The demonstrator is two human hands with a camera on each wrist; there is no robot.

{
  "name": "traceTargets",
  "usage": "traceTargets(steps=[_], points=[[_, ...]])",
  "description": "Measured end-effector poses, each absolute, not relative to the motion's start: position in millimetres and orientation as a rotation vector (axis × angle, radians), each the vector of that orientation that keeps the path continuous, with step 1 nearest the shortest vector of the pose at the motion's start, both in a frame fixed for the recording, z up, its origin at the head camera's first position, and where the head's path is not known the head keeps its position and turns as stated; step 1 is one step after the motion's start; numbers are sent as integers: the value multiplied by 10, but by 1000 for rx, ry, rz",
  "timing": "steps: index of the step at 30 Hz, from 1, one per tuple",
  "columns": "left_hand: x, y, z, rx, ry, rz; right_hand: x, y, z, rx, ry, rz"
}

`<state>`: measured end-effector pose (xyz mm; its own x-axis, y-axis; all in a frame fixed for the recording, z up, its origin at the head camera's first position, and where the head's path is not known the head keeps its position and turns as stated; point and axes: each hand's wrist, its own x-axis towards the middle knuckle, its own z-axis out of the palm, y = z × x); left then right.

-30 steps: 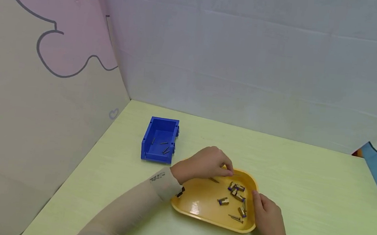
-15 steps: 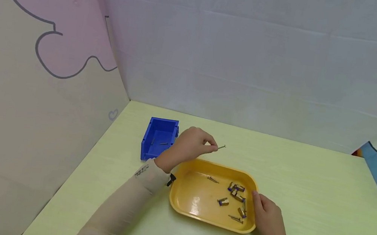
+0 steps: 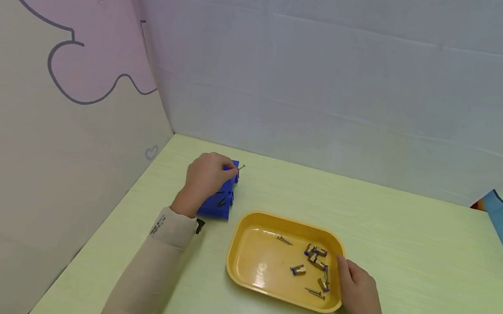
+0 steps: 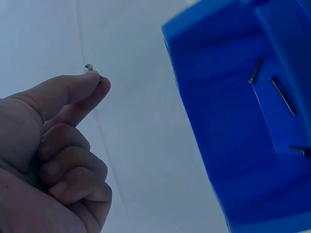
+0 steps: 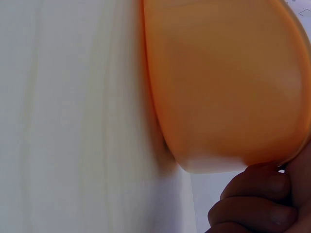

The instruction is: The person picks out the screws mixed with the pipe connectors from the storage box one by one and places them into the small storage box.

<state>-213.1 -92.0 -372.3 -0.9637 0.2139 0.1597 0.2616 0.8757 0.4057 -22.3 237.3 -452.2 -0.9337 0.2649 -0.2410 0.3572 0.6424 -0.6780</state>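
Observation:
My left hand (image 3: 206,175) pinches a screw (image 3: 242,167) between thumb and forefinger, above the blue bin (image 3: 214,213). In the left wrist view only the head and tip of that screw (image 4: 89,68) show past the fingertips, and the other fingers are curled. Several screws (image 4: 283,96) lie inside the bin, which the hand partly hides in the head view. My right hand (image 3: 358,293) grips the right rim of the yellow tray (image 3: 240,277), thumb on top and fingers below the edge. Brass fittings with blue ends (image 3: 298,270) and several screws (image 3: 314,292) lie in the tray.
The pale green table (image 3: 428,255) bears the bin at the back left and the tray nearer the front. A white sheet wall (image 3: 331,84) stands behind, and a printed wall (image 3: 74,160) runs along the left.
My left hand has lifted a screw out of the tray and carried it left and back, over the bin. The right hand has stayed on the tray's rim.

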Motion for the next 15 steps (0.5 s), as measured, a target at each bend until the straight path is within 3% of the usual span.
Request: traceTargets(steps=[7, 15], points=[[-2170, -1112, -3827, -96, -3053, -536, -229, 2385, -4532, 531, 2738, -1172], [-2232, -1167, -3942, -101, -3047, -401, -225, 2379, -4549, 522, 2736, -1181]])
